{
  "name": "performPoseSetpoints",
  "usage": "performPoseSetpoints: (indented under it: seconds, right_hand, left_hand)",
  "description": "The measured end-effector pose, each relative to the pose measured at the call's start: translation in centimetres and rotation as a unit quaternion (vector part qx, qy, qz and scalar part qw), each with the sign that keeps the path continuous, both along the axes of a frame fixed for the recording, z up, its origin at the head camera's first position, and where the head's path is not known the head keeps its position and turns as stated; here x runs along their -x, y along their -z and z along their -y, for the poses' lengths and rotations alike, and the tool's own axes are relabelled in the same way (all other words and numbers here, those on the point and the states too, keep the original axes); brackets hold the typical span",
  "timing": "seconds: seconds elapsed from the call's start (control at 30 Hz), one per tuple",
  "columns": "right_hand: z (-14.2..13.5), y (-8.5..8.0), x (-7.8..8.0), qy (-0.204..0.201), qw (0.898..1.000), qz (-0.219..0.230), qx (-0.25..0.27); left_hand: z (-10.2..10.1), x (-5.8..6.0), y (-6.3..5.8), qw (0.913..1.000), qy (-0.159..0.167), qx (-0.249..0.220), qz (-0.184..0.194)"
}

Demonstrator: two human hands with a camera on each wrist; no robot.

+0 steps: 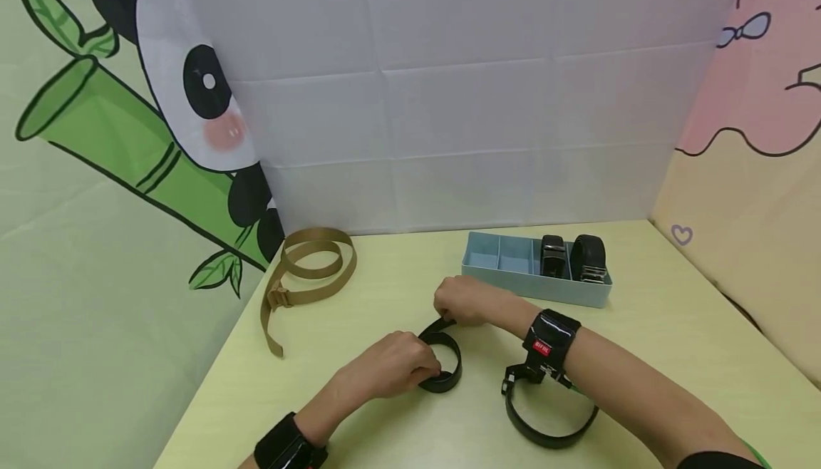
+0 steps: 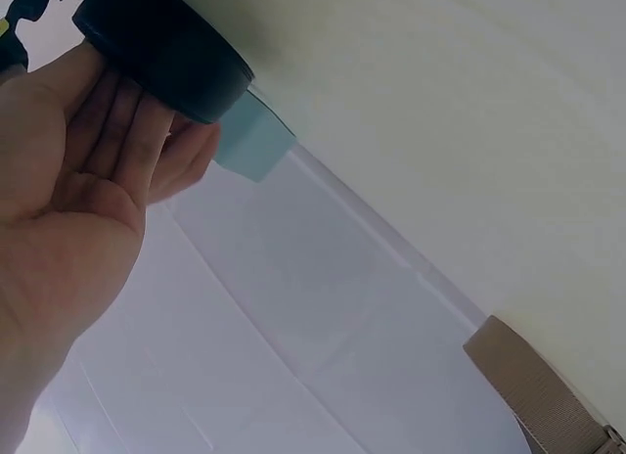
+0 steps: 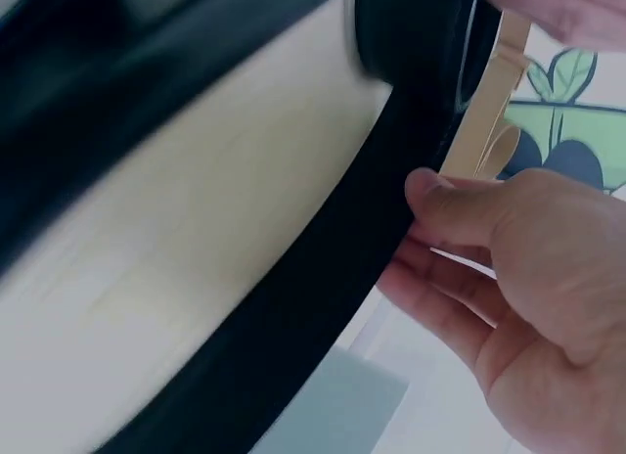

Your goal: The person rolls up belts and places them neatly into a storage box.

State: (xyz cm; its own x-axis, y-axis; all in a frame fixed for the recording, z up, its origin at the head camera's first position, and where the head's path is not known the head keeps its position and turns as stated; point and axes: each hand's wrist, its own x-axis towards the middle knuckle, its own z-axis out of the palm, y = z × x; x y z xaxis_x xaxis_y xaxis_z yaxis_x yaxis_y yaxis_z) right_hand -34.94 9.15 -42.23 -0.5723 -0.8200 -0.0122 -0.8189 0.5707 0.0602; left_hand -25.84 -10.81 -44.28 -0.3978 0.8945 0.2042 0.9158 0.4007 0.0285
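A black belt (image 1: 451,376) is partly rolled into a coil standing on edge on the table. My left hand (image 1: 400,366) grips this coil at its near left side; in the left wrist view its fingers lie against the underside of the dark roll (image 2: 186,68). My right hand (image 1: 471,300) pinches the strap beyond the coil, thumb on one face and fingers on the other, as the right wrist view shows. A further black strap loop (image 1: 551,442) stands below my right forearm, with a metal piece at its left end. Whether it joins the coil is hidden.
A blue-grey divided box (image 1: 535,285) stands at the back right, holding two rolled black belts (image 1: 553,255) in its right compartments. A tan webbing belt (image 1: 321,294) lies loosely coiled at the back left. Printed cloth walls border the pale yellow table (image 1: 391,280).
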Motion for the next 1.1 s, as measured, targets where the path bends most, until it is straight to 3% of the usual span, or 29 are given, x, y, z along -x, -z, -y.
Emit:
performPoseSetpoints:
  seconds: [0.3,0.5,0.9,1.0,1.1]
  right_hand:
    - [-4.7,-0.5,0.0,0.023,0.998,0.057,0.002]
    - [-6.5,-1.1,-0.8,-0.003,0.995,0.086,0.044]
    - [-5.0,-1.8,-3.8,0.057,0.989,0.120,-0.057]
    - [-4.1,-1.7,-3.7,0.035,0.992,0.100,-0.065]
    - [-3.3,-1.7,-3.5,-0.012,0.997,0.072,-0.038]
  left_hand:
    - [-0.2,-0.1,0.1,0.9999,-0.003,-0.002,0.011]
    - [-0.7,0.3,0.0,0.9999,-0.014,-0.004,0.001]
    - [-0.8,0.8,0.1,1.0000,-0.006,-0.002,0.005]
    - [-0.8,0.8,0.1,0.9999,-0.004,-0.004,0.008]
    - [-0.9,0.9,0.1,1.0000,-0.003,-0.003,0.008]
